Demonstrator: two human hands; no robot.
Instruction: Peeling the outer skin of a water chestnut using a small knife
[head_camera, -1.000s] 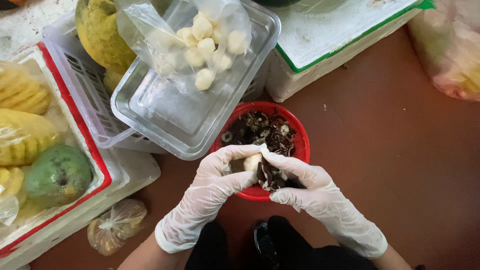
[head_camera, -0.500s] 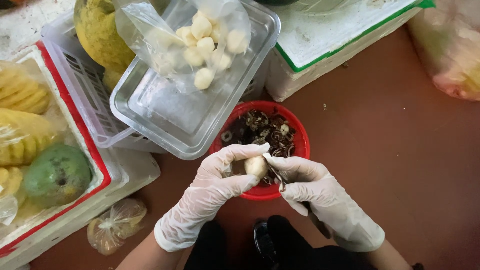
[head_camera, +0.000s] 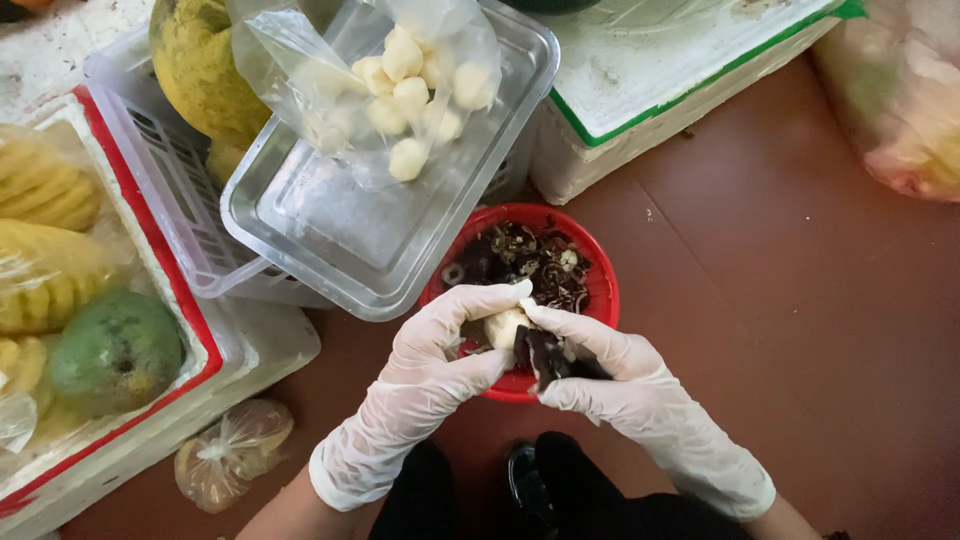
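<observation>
Head view shows the left hand (head_camera: 440, 350), in a thin white glove, with fingers curled closed around a small pale peeled round fruit (head_camera: 503, 327), thumb pressing below it. Touching it from the right, the right hand (head_camera: 600, 375), gloved alike, pinches a dark flake of peel (head_camera: 545, 355) between bent fingers and thumb. Both hover over the near rim of a round red plastic bowl (head_camera: 600, 285) heaped with dark, crumbly peelings. Just beyond, far and left, a clear rectangular plastic tray (head_camera: 330, 235) carries a crinkled transparent bag of smooth pale peeled fruits (head_camera: 415, 85). At far left a white foam box with red edge (head_camera: 190, 320) holds a green mango (head_camera: 115, 350).
</observation>
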